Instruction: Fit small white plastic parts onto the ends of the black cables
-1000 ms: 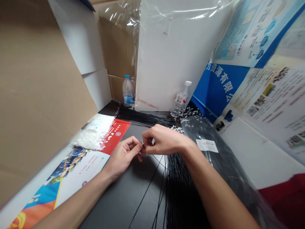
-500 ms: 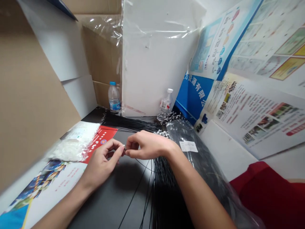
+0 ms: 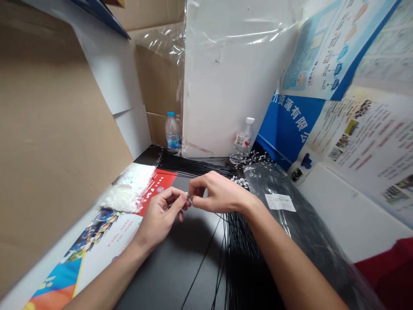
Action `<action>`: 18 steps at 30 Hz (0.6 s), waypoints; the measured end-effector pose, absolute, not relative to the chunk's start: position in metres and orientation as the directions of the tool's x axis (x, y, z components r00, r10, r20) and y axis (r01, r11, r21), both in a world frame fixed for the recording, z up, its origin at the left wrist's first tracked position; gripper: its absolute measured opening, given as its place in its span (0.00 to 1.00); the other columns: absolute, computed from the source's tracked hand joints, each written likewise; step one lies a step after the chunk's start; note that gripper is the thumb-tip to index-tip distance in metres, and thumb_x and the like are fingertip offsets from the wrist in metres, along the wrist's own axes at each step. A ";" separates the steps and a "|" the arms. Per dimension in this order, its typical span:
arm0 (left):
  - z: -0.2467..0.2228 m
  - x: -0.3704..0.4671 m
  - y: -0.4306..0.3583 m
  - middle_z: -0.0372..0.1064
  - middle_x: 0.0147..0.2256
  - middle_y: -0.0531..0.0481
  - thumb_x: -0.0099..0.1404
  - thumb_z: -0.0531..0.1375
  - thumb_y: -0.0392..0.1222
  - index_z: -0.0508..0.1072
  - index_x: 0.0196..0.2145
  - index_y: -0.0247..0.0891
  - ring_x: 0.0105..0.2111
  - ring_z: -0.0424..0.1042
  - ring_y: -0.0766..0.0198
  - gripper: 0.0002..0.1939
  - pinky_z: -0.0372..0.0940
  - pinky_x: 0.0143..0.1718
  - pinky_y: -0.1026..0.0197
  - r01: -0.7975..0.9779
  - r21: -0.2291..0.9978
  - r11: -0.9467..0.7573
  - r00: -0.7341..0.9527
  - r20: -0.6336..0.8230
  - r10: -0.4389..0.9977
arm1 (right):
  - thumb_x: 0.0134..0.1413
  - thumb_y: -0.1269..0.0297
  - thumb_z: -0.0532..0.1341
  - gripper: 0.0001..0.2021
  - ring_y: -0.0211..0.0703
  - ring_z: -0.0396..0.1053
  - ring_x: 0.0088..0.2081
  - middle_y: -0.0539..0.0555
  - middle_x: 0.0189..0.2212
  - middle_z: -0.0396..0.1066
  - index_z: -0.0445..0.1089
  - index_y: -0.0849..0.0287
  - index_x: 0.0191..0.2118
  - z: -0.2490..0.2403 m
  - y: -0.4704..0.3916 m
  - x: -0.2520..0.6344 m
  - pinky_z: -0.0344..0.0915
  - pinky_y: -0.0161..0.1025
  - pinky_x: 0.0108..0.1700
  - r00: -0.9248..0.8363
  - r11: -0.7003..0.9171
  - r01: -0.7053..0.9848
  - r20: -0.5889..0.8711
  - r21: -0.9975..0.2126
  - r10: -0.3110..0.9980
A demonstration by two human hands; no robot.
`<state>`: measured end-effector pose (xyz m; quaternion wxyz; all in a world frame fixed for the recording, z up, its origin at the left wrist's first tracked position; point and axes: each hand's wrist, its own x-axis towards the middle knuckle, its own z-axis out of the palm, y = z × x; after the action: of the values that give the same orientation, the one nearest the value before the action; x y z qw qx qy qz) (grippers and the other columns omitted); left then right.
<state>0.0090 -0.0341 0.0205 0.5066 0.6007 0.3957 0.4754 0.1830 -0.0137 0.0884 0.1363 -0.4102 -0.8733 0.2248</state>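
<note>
Head view: left hand (image 3: 161, 217) grip pinches a small white piece (image 3: 186, 194) over the counter (image 3: 161, 267). Right hand (image 3: 222, 193) grip closed right beside it; can't tell on what. Tips meet, probably for fine alignment. Black wires (image 3: 241, 237) lie under the right forearm, likely for easy reach.

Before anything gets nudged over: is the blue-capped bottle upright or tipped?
Upright: the blue-capped bottle has its cap at the top and its base down, beside the brown cardboard.
</note>
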 end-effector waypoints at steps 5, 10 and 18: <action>0.020 0.008 -0.035 0.67 0.25 0.54 0.63 0.59 0.49 0.70 0.29 0.36 0.20 0.65 0.69 0.13 0.63 0.24 0.65 0.029 0.975 -0.221 0.206 0.211 0.956 | 0.51 0.69 0.57 0.07 0.32 0.61 0.24 0.47 0.23 0.70 0.74 0.61 0.30 0.085 -0.012 0.179 0.53 0.31 0.28 -0.648 0.563 0.608 0.061 -0.559 0.760; 0.024 0.001 -0.036 0.68 0.25 0.53 0.63 0.59 0.47 0.71 0.30 0.38 0.22 0.66 0.67 0.10 0.63 0.26 0.65 0.206 0.924 -0.324 0.189 0.287 0.939 | 0.52 0.67 0.58 0.07 0.32 0.62 0.26 0.47 0.24 0.69 0.70 0.61 0.27 0.084 -0.013 0.176 0.53 0.31 0.29 -0.643 0.566 0.594 0.085 -0.571 0.761; 0.023 -0.017 -0.034 0.71 0.33 0.52 0.58 0.63 0.48 0.71 0.36 0.43 0.29 0.71 0.60 0.10 0.65 0.31 0.64 0.440 0.806 -0.397 0.140 0.375 0.916 | 0.52 0.61 0.58 0.09 0.33 0.59 0.25 0.46 0.23 0.65 0.64 0.59 0.26 0.081 -0.020 0.166 0.50 0.32 0.28 -0.577 0.571 0.614 0.184 -0.545 0.796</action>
<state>-0.0166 -0.0335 0.0231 0.2666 0.7062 0.4800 0.4470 0.1657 -0.0195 0.0815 0.2098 -0.4095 -0.8610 0.2167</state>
